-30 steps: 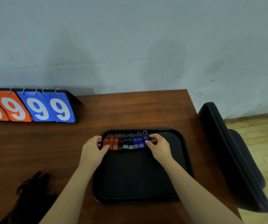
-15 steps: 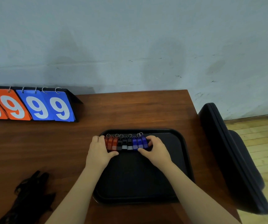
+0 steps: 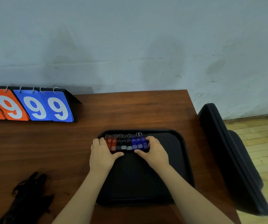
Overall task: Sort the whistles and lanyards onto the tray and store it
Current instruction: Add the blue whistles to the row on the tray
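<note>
Whistles [image 3: 126, 143] on tray [image 3: 176, 143] — lanyards [image 3: 30, 198], scoreboard [image 3: 33, 105] left; case [image 3: 227, 159] right.

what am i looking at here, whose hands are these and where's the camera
No machine here: a person wears a camera on the head, looking down at their own bare hands. The left hand and right hand hold a row of red, black and blue whistles from both ends on a black tray, which sits on a brown table. A flip scoreboard stands back left, a dark tangle, probably the lanyards, lies front left, and a black case stands beside the table's right edge.
</note>
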The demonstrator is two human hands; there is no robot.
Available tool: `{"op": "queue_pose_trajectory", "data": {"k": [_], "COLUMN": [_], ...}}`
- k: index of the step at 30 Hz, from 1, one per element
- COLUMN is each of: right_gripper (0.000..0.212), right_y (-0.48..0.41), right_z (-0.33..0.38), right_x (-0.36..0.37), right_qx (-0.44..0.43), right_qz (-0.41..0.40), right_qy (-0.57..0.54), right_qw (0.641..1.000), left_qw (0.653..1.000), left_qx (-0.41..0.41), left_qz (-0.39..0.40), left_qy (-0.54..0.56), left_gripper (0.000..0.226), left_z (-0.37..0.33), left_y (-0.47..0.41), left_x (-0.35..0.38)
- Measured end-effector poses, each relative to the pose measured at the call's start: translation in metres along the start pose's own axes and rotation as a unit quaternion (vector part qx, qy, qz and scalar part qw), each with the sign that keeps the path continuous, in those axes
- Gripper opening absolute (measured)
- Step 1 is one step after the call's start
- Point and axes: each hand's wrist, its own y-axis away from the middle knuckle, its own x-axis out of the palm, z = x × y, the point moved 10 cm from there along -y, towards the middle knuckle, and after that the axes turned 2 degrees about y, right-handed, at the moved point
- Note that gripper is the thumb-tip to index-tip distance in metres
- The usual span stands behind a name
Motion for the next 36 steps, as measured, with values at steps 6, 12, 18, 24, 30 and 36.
{"op": "queue_pose_trajectory", "data": {"k": [6,12,18,24,30,36], "right_gripper": [0.064,0.061,0.037,0.031,0.03,0.031], "right_y": [-0.001,0.002,0.007,0.004,0.004,0.003], "right_z": [0.001,-0.004,-0.016,-0.013,-0.012,-0.011], "right_x": [0.003,0.003,-0.004,-0.004,-0.002,-0.002], "right_qx": [0.018,0.008,-0.002,-0.004,-0.004,-0.004], "right_qz": [-0.011,0.003,-0.007,-0.01,-0.006,-0.01], "right_qy": [0.007,-0.036,-0.077,-0.082,-0.073,-0.066], "right_qw": [1.0,0.999,0.997,0.997,0.997,0.998], "left_qw": [1.0,1.0,1.0,0.999,0.999,0.999], "left_qx": [-0.015,-0.01,0.019,0.04,0.028,0.023], "left_qz": [-0.015,0.004,-0.021,-0.023,-0.006,-0.017], "left_qy": [0.013,0.006,-0.004,0.014,0.022,0.027], "left_gripper": [0.095,0.093,0.068,0.045,0.057,0.054], "left_z": [0.0,0.0,0.01,0.013,0.012,0.009], "left_y": [0.001,0.003,0.007,-0.001,-0.004,-0.004], "left_x": [-0.002,-0.002,-0.012,-0.017,-0.011,-0.013]}}
